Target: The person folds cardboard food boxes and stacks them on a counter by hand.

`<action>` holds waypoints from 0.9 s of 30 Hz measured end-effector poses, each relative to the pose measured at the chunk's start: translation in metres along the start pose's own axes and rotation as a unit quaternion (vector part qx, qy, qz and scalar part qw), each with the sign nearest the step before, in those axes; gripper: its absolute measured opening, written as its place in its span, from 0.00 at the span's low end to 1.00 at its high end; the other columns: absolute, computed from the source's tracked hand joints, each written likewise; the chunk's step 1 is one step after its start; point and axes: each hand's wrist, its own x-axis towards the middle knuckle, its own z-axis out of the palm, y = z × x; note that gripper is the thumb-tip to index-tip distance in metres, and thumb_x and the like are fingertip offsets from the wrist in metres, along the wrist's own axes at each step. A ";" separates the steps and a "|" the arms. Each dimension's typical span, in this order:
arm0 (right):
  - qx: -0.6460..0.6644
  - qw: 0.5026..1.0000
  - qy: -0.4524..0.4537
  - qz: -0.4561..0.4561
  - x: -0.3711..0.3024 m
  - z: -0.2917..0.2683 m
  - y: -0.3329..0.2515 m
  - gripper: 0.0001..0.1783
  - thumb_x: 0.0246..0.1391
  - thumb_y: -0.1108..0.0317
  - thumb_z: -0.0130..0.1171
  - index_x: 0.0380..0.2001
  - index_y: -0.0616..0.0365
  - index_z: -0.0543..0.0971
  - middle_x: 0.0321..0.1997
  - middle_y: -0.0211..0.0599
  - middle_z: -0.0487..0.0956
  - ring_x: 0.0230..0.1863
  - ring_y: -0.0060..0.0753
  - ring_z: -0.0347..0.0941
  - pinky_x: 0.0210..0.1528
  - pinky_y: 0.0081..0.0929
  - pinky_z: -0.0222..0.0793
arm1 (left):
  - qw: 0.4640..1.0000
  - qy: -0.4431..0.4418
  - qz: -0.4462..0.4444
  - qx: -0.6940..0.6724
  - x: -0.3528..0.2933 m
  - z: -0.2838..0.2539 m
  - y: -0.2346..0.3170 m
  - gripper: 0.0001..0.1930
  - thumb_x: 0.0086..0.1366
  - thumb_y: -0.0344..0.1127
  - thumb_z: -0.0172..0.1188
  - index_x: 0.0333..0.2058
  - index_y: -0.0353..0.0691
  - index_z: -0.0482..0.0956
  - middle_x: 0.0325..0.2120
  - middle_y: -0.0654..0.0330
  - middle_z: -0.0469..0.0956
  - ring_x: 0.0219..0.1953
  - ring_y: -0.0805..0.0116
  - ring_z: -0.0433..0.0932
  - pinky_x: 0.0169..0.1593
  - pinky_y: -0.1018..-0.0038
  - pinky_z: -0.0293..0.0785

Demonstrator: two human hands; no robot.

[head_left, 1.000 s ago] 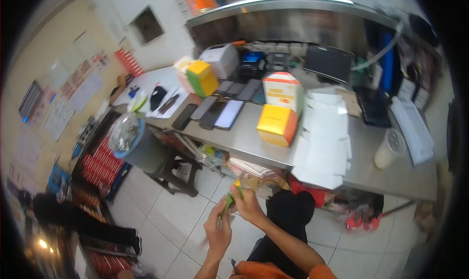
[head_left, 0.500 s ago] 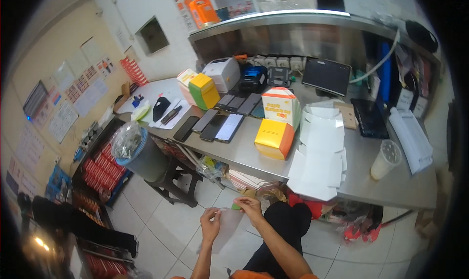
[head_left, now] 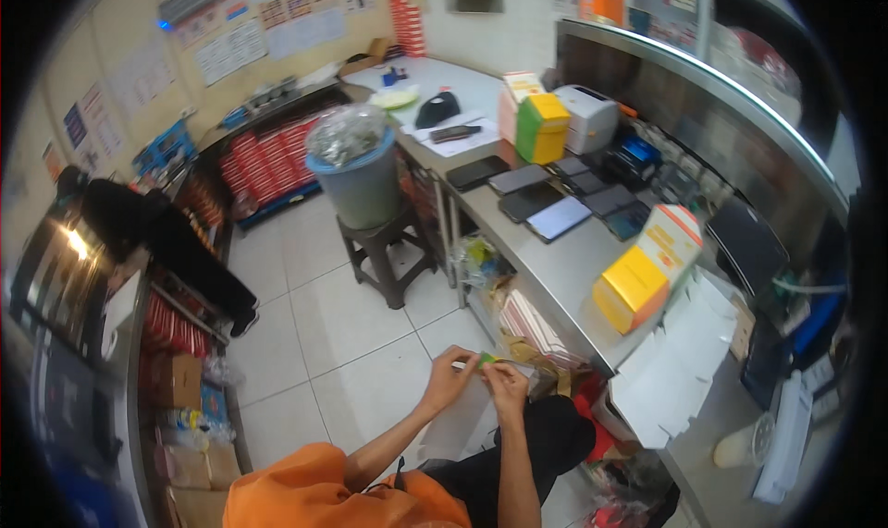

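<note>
My left hand [head_left: 450, 377] and my right hand [head_left: 507, 389] are close together over my lap, in front of the steel counter. Both pinch at a small green and yellow piece [head_left: 487, 360], too small to name. Below the fingers hangs a pale, see-through sheet or bag [head_left: 458, 423], which the hands seem to hold by its upper edge. The tiled floor shows faintly through it. My dark trouser leg [head_left: 552, 440] is beside the right hand.
On the steel counter [head_left: 592, 343] are several phones [head_left: 558, 219], a yellow carton [head_left: 632, 289], flattened white cardboard [head_left: 671, 371] and a plastic cup [head_left: 745, 443]. A blue bin [head_left: 354, 184] stands on a dark stool [head_left: 381, 260]. A person in black [head_left: 185, 237] leans at the left counter.
The view has swung left and I have turned with it. My left hand has come up beside the right, so both now meet at the small green piece.
</note>
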 end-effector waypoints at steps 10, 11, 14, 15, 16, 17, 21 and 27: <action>-0.131 0.983 0.016 -0.131 0.003 0.003 0.017 0.10 0.59 0.79 0.58 0.44 0.73 0.77 0.39 0.48 0.82 0.39 0.30 0.80 0.43 0.24 0.78 | 0.996 0.014 -0.034 -0.082 -0.016 0.004 0.002 0.08 0.61 0.34 0.64 0.33 0.33 0.83 0.23 0.61 0.75 0.26 0.76 0.69 0.32 0.76 0.67; -0.149 0.978 -0.002 -0.148 0.001 0.008 0.018 0.11 0.60 0.79 0.57 0.44 0.74 0.77 0.39 0.48 0.82 0.39 0.31 0.80 0.44 0.25 0.78 | 0.992 0.027 -0.055 -0.111 -0.021 0.005 0.000 0.08 0.61 0.34 0.64 0.32 0.33 0.82 0.22 0.62 0.74 0.25 0.77 0.68 0.31 0.76 0.66; -0.138 0.983 -0.017 -0.119 0.009 -0.001 0.013 0.11 0.61 0.78 0.56 0.46 0.74 0.76 0.40 0.49 0.82 0.40 0.30 0.80 0.45 0.25 0.78 | 0.992 0.027 -0.041 -0.117 -0.022 0.021 -0.015 0.08 0.62 0.33 0.64 0.32 0.32 0.82 0.22 0.65 0.73 0.26 0.79 0.66 0.31 0.77 0.66; -0.113 0.988 -0.029 -0.100 0.010 -0.008 0.014 0.12 0.61 0.78 0.56 0.46 0.74 0.76 0.40 0.49 0.82 0.40 0.30 0.80 0.45 0.25 0.78 | 0.987 0.038 -0.063 -0.146 -0.025 0.027 -0.016 0.08 0.63 0.33 0.64 0.33 0.32 0.82 0.21 0.65 0.73 0.26 0.79 0.65 0.31 0.77 0.66; -0.108 0.990 -0.034 -0.086 0.006 -0.003 0.012 0.11 0.61 0.78 0.55 0.45 0.73 0.76 0.39 0.48 0.82 0.39 0.30 0.80 0.45 0.25 0.78 | 0.980 0.056 -0.085 -0.174 -0.029 0.028 -0.016 0.08 0.63 0.33 0.63 0.33 0.33 0.82 0.21 0.65 0.72 0.26 0.80 0.65 0.31 0.77 0.65; -0.105 0.990 -0.039 -0.089 0.008 -0.001 0.016 0.10 0.62 0.77 0.55 0.44 0.73 0.75 0.38 0.47 0.82 0.39 0.30 0.80 0.43 0.25 0.78 | 0.971 0.071 -0.106 -0.202 -0.031 0.027 -0.017 0.08 0.64 0.33 0.63 0.34 0.33 0.82 0.20 0.66 0.72 0.26 0.80 0.65 0.31 0.78 0.65; -0.157 0.980 -0.034 -0.119 0.001 0.013 0.013 0.08 0.63 0.77 0.53 0.43 0.70 0.71 0.35 0.47 0.82 0.36 0.29 0.80 0.40 0.24 0.78 | 0.985 0.057 -0.078 -0.146 -0.025 0.022 -0.019 0.09 0.67 0.34 0.61 0.35 0.32 0.82 0.23 0.64 0.78 0.27 0.81 0.72 0.31 0.79 0.69; -0.230 0.957 -0.005 -0.175 0.000 0.008 0.011 0.07 0.62 0.79 0.52 0.43 0.68 0.71 0.33 0.46 0.81 0.35 0.27 0.79 0.36 0.22 0.74 | 0.993 0.013 -0.038 -0.109 -0.023 0.021 -0.005 0.08 0.65 0.34 0.62 0.34 0.34 0.82 0.17 0.65 0.71 0.23 0.80 0.64 0.27 0.77 0.63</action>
